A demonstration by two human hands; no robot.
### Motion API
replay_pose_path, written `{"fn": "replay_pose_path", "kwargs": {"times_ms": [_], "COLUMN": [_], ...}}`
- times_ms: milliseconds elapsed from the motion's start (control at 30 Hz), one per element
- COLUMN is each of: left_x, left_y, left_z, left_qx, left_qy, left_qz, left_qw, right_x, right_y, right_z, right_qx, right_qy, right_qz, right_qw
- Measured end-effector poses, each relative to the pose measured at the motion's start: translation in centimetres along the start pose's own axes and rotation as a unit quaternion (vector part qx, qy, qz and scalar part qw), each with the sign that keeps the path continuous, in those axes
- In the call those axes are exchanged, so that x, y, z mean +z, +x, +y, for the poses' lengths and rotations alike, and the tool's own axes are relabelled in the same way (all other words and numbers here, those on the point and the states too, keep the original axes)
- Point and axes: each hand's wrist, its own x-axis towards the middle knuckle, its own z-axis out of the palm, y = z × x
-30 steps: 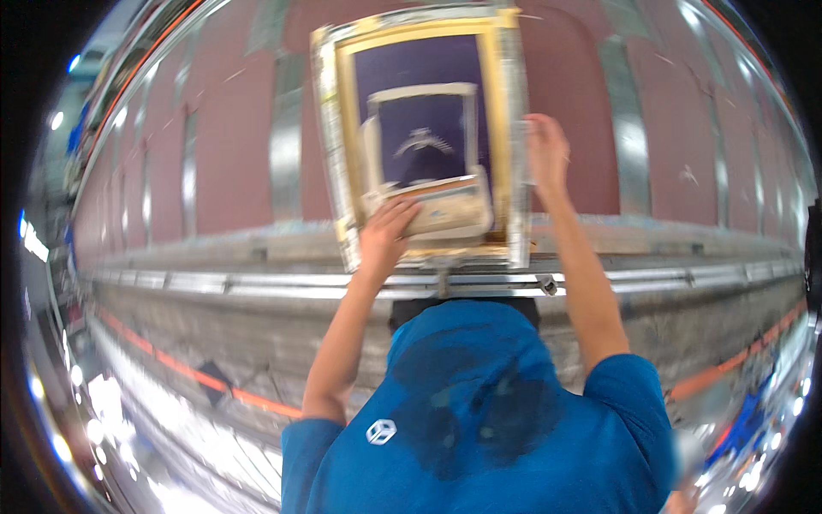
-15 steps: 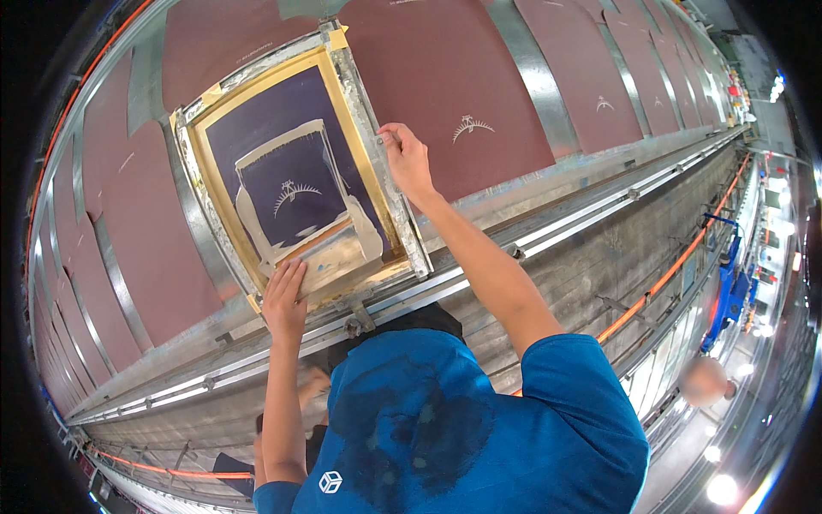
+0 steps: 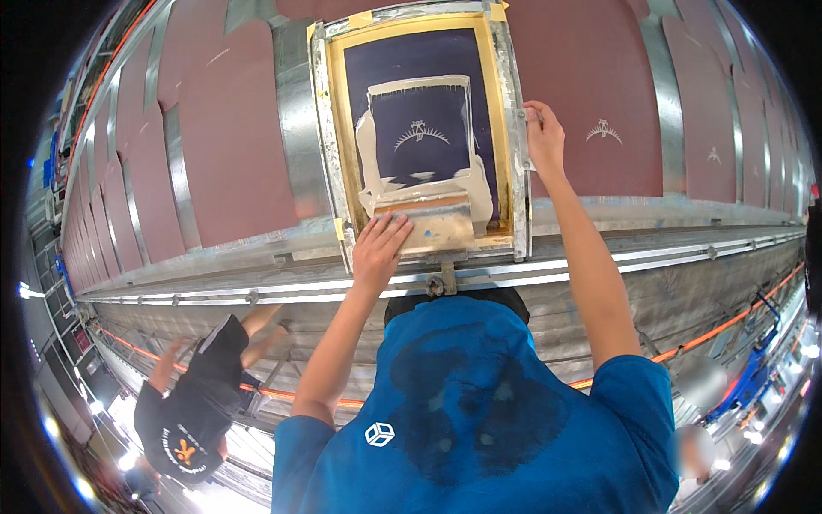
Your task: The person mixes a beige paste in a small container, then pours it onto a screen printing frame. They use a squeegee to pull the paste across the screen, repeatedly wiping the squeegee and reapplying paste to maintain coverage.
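A taped metal-edged printing screen [image 3: 319, 103] has a dark purple mesh [image 3: 411, 56] with pale ink [image 3: 368, 146] around a small crest shape. My left hand [image 3: 381, 244] is closed on a squeegee [image 3: 437, 224] at the screen's near end, fingers over its top. My right hand [image 3: 545, 137] grips the frame's right edge near a small fitting, fingers bent. Right of the screen, a maroon panel [image 3: 582, 77] bears a pale printed crest [image 3: 604, 131].
More maroon panels [image 3: 227, 171] lie along the long metal table [image 3: 291, 128]. A rail [image 3: 651, 257] runs along its near edge, above an orange hose [image 3: 736, 317]. A person in a black shirt [image 3: 188, 411] is at lower left; other people [image 3: 693, 454] are at lower right.
My view has swung back from a rotated angle, so the screen appears upright again. The person in black has come further into view at lower left. My hands keep their places on squeegee and frame.
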Motion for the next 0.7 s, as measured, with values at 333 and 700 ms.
{"fn": "replay_pose_path", "kwargs": {"times_ms": [333, 700], "left_x": [-3.5, -1.8], "left_y": [18.3, 19.4], "left_z": [-7.0, -7.5], "left_qx": [-0.036, -0.063], "left_qy": [-0.053, -0.036], "left_qz": [-0.050, -0.072], "left_qw": [0.997, 0.995], "right_x": [-0.8, 5.2], "right_y": [0.5, -1.7], "right_z": [-9.7, -5.9], "right_qx": [-0.375, -0.321], "right_qy": [-0.279, -0.164], "right_qz": [-0.079, -0.147], "right_qw": [0.881, 0.921]}}
